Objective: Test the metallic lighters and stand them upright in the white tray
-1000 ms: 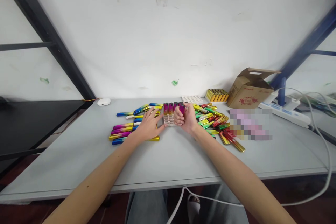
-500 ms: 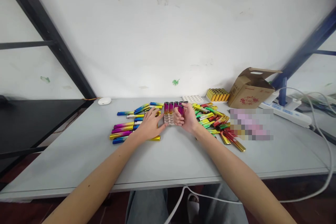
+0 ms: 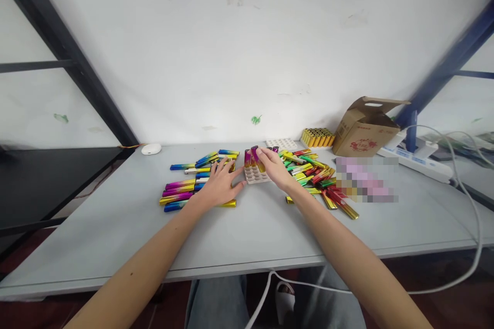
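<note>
My right hand [image 3: 273,167] is closed around a shiny purple-and-gold lighter shell [image 3: 258,160], tilted over the back rows of a pale tray [image 3: 258,177] with round holes. Other purple shells [image 3: 247,157] stand upright along the tray's back, partly hidden by my fingers. My left hand [image 3: 221,183] rests with its fingers spread over loose blue-and-gold shells; the thumb is by the tray's left edge, and whether it touches is unclear. Purple-and-yellow shells [image 3: 178,189] lie left of that hand. Beyond my right hand is a pile of green, red and gold shells [image 3: 314,172].
At the back stand a second holed tray [image 3: 281,143] and a tray packed with gold shells [image 3: 318,138]. An open cardboard box [image 3: 365,133], a power strip [image 3: 417,162] and white cables are on the right. A white case [image 3: 151,149] lies back left.
My right hand has swung its lighter shell from in front of the tray up to the back rows, tilting it. The tray has shifted slightly right. My left hand stays nearly in place.
</note>
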Demonstrator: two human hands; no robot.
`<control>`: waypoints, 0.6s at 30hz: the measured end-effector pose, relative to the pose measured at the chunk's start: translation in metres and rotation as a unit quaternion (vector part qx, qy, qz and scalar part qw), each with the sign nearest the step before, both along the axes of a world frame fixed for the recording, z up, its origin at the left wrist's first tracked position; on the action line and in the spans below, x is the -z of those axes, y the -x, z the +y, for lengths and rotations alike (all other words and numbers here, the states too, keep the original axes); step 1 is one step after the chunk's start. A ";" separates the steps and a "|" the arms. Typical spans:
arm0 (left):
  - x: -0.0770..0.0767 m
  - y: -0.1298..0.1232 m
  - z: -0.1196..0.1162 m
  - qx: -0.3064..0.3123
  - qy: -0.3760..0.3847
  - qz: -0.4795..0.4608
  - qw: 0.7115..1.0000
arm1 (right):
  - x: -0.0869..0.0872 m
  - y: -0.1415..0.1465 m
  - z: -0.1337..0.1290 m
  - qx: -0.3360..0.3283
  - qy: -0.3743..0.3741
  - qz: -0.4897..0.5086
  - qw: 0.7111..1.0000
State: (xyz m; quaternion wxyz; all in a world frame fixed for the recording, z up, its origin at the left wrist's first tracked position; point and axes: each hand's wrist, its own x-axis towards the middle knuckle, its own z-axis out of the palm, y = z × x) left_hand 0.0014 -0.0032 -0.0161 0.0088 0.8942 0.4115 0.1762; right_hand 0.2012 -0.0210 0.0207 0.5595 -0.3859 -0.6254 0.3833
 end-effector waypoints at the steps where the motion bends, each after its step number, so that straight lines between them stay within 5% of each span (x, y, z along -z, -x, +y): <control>1: 0.000 -0.001 0.000 0.000 -0.002 -0.001 1.000 | 0.000 -0.002 0.000 0.025 -0.044 -0.040 0.998; 5: 0.001 -0.002 -0.001 -0.006 -0.005 0.005 1.000 | 0.003 -0.007 0.001 0.070 -0.133 -0.169 0.974; 18: -0.010 0.014 0.012 -0.030 -0.017 -0.048 0.998 | 0.020 -0.009 0.006 0.113 -0.116 -0.256 0.953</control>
